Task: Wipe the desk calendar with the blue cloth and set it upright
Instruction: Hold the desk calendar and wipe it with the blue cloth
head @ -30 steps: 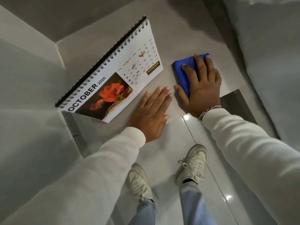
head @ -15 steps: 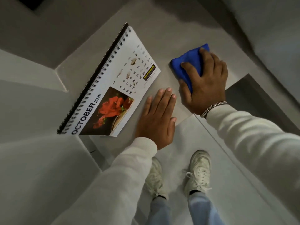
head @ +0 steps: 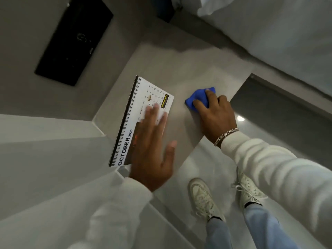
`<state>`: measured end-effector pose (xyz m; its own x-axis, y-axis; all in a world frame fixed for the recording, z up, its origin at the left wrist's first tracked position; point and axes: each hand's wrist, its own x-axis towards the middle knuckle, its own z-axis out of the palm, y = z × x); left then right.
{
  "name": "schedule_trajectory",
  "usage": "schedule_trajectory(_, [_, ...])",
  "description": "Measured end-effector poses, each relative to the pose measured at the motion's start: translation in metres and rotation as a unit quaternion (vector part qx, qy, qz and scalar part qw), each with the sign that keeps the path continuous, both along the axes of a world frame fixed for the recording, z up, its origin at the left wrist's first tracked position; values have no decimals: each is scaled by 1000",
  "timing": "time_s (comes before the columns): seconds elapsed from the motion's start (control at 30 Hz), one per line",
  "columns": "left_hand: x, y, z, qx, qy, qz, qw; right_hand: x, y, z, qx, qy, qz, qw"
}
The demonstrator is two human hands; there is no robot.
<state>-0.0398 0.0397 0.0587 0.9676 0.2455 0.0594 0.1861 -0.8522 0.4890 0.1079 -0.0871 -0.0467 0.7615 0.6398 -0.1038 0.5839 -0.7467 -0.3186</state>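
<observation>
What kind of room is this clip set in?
Probably a bedroom or hotel room: a small grey table stands beside what looks like white bedding, on a glossy tiled floor.

1. A grey, matte ledge is seen in the middle of the view, with a squared corner jutting toward the floor.
2. A black rectangular panel is set into the grey wall at the upper left; faint markings on it cannot be read.
3. Pale grey surfaces are stepped down at the left, joined by angled seams.
4. A glossy, light grey tiled floor is shown below, with thin grout lines.
5. A small bright reflection of a light is caught on the floor beside the ledge.
6. A darker grey panel is seen at the right.
7. White bedding or fabric is laid across the upper right.
</observation>
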Motion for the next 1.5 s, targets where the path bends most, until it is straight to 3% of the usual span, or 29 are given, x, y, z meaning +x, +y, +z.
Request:
schedule_trajectory(0.07, [6, 37, 15, 39, -14, 14, 999, -12, -5, 2, 10, 28, -15, 999])
schedule_trajectory(0.2, [16, 95, 16, 139, 117, -13, 983, -26, -6, 5, 92, 69, -83, 990])
schedule_trajectory(0.3, [14, 110, 6, 151, 155, -48, 975, -37, -2, 10, 188, 129, -145, 963])
schedule_trajectory(0.5, [17, 107, -1, 128, 142, -85, 978, -78, 21, 20, 383, 242, -249, 856])
schedule_trajectory(0.73, [18, 113, -6, 88, 126, -113, 982, -136, 74, 15, 458, 323, -288, 777])
schedule_trajectory(0.93, [18, 115, -8, 77, 116, -124, 982, -175, 103, 19, 451, 331, -322, 764])
schedule_trajectory(1.2, [19, 112, -5, 60, 120, -121, 984, -117, 126, 13, 466, 294, -357, 754])
schedule_trajectory(1.5, [21, 113, -5, 54, 125, -125, 983, -182, 116, 13, 451, 319, -301, 777])
